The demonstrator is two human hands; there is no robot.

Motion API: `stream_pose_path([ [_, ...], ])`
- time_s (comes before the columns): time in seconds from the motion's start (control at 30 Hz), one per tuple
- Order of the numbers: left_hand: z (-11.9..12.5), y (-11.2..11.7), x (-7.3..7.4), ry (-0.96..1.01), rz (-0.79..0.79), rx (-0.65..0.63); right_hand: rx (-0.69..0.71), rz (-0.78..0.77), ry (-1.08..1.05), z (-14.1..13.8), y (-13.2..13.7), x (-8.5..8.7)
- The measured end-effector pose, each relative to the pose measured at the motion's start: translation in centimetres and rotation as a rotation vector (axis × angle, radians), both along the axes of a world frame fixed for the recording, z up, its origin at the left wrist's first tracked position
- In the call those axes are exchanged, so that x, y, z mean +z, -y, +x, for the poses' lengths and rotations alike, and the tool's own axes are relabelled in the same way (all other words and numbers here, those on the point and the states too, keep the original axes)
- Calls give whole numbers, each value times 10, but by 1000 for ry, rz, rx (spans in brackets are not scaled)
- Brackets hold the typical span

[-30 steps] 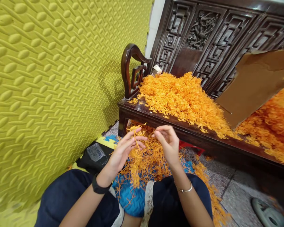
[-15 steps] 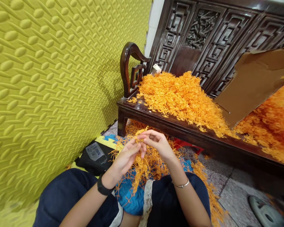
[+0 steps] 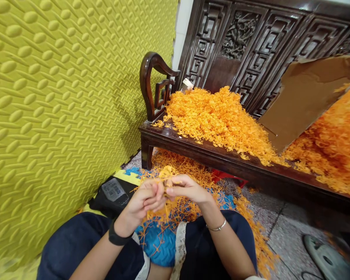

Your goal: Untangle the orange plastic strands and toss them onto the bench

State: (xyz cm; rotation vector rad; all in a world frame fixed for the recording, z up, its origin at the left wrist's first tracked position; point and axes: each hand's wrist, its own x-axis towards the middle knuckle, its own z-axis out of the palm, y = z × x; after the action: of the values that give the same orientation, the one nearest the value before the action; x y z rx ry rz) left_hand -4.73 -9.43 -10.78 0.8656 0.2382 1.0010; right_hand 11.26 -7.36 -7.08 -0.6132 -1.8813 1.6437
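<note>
My left hand (image 3: 142, 201) and my right hand (image 3: 186, 189) meet over my lap, fingers pinched together on a small clump of orange plastic strands (image 3: 167, 172). More orange strands (image 3: 181, 208) hang below the hands and spread over the blue mat (image 3: 159, 243) between my knees. A black band is on my left wrist, a thin bracelet on the right.
A dark carved wooden bench (image 3: 221, 155) stands ahead, heaped with orange pieces (image 3: 221, 116) and a leaning cardboard sheet (image 3: 303, 93). A yellow padded wall (image 3: 61, 97) is at the left. A black object (image 3: 112, 192) lies on the floor by my left knee.
My hands, apart a second ago, have come together and dropped lower toward my lap, pinching a clump of strands. The view has shifted slightly to the right.
</note>
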Motion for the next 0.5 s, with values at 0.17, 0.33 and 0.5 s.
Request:
stream_pose_path([
  [0.17, -8, 13, -7, -163, 140, -133, 103, -207, -131, -11, 6, -14],
  [0.33, -12, 1, -18, -207, 390, -24, 168, -158, -243, -24, 10, -15],
  [0.5, -33, -28, -19, 49, 548, 128, 87, 1, -374, -6, 9, 7],
])
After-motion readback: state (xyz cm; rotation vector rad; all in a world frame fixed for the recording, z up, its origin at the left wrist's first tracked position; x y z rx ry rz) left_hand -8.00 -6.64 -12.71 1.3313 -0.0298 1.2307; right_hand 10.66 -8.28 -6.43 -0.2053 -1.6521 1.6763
